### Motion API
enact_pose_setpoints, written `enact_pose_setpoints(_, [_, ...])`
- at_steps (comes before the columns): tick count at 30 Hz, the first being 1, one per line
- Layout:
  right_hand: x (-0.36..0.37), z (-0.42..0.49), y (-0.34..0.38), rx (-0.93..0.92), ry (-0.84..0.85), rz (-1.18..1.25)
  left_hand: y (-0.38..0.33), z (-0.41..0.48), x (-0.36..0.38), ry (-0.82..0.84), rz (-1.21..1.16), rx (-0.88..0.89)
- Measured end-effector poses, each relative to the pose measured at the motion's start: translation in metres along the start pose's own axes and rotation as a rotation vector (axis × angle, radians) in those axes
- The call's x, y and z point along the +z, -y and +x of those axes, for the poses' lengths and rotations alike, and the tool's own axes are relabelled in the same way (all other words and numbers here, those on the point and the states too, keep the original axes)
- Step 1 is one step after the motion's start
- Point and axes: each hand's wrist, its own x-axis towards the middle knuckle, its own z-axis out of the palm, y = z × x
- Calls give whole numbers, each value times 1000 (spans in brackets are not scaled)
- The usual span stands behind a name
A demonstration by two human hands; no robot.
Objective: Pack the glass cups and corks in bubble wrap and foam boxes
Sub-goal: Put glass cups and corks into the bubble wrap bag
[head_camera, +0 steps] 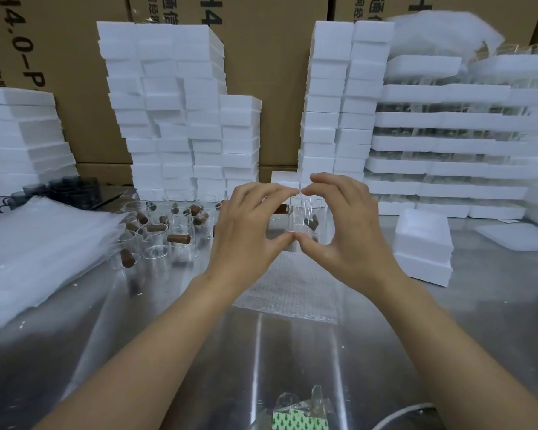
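Both hands up at centre, over the metal table [292, 352]. L = left hand [249, 231], R = right hand [348, 228]. They make a ring round one glass cup [300, 220]: index tips meet at its top edge, thumbs meet under its base, other fingers fan out loose. So the grip is narrow and held on the cup from both sides, with the cup upright and lifted off the table. A dark cork [311, 223] shows through the glass; can't tell if it's inside or behind. Just below the hands lies a bubble wrap sheet [292, 287], flat on the table, its far edge hidden by the thumbs. Left of L there's a cluster of other cups [156, 243] with loose brown corks [178, 238] among and in them. Far left is a pile of clear wrap bags [44, 243]. Near R stand two stacked foam boxes [423, 243]. At the back are tall foam box stacks [174, 103] and cardboard cartons [271, 57]. At the near edge lies a scrap with green arrows [298, 422].
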Motion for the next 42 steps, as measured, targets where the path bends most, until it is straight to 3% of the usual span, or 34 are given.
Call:
enact_pose_setpoints(6, [-4, 1, -22, 212, 64, 71, 10, 6, 0, 32, -344, -243])
enact_pose_setpoints(10, [-8, 1, -29, 291, 123, 270, 10, 10, -4, 115, -592, -298])
enact_pose_setpoints(17, [-10, 6, -25, 333, 150, 491, 6, 10, -4, 229, -747, -380])
enact_pose_setpoints(24, [-7, 4, -22, 322, 96, 430, 2, 5, 1, 164, -688, -329])
enact_pose_setpoints(33, [-14, 0, 1, 126, 71, 350, 11, 1, 7, 153, -534, -256])
enact_pose_setpoints(38, [-14, 0, -5, 306, 70, 446, 17, 1, 8, 121, -499, -319])
enact_pose_setpoints(42, [-9, 0, -21, 343, 188, 312, 21, 0, 6, 114, -292, -251])
